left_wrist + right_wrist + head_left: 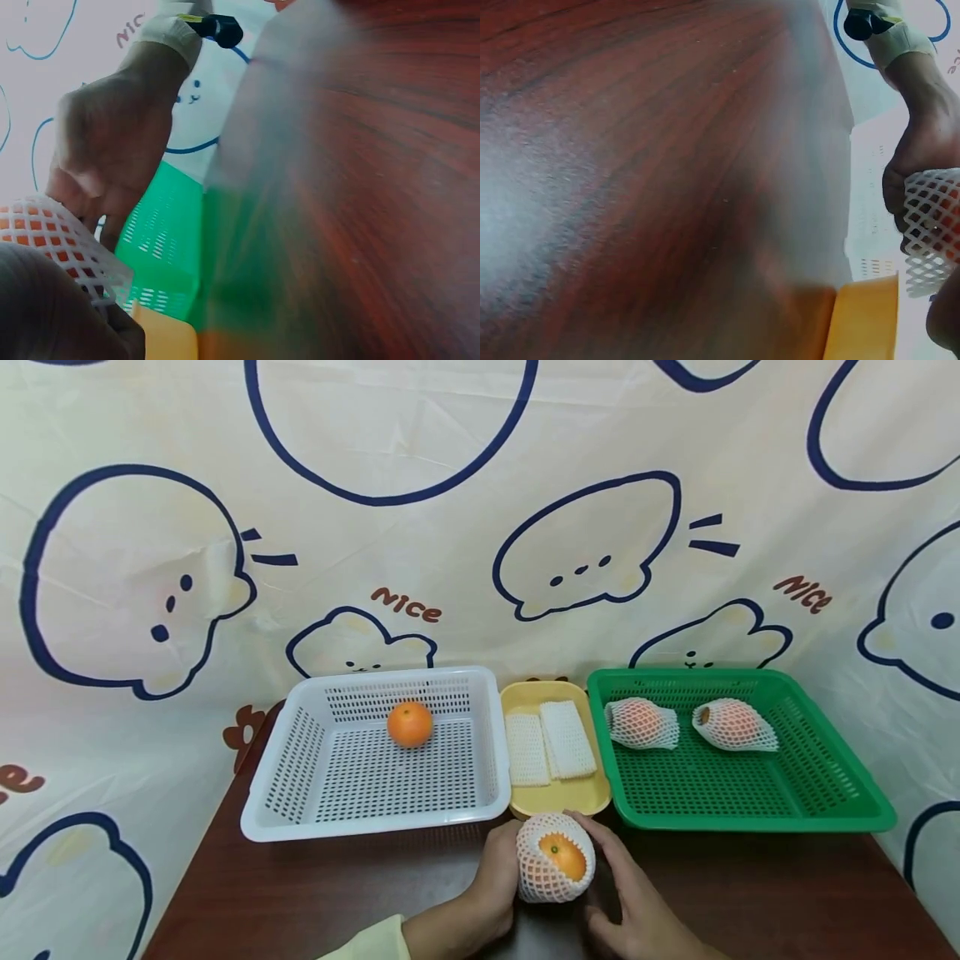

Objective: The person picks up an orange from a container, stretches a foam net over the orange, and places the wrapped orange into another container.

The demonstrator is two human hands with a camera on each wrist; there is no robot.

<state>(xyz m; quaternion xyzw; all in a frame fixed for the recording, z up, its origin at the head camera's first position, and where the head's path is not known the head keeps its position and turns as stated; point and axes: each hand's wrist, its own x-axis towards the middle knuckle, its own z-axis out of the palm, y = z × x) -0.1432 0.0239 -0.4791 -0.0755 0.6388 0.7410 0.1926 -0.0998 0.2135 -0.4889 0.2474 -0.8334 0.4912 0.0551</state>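
An orange (564, 855) in a white foam net sleeve (534, 870) is held above the front of the table. My left hand (495, 881) grips it from the left side, with the fingers wrapped behind the net. Close to its right side is my right hand (630, 893), thumb and fingers spread apart, index fingertip at the net's upper right edge. The fruit's top shows through the sleeve's opening. In the left wrist view, the netted orange (37, 229) lies between the two hands. The right wrist view shows the left hand (926, 154) curled around the net.
A white basket (375, 817) at left holds one bare orange (410, 724). In the middle, a yellow tray (558, 797) carries flat foam nets (567, 739). A green basket (757, 820) at right contains two netted fruits (642, 723). Patterned cloth (465, 552) hangs behind the dark wooden table (360, 877).
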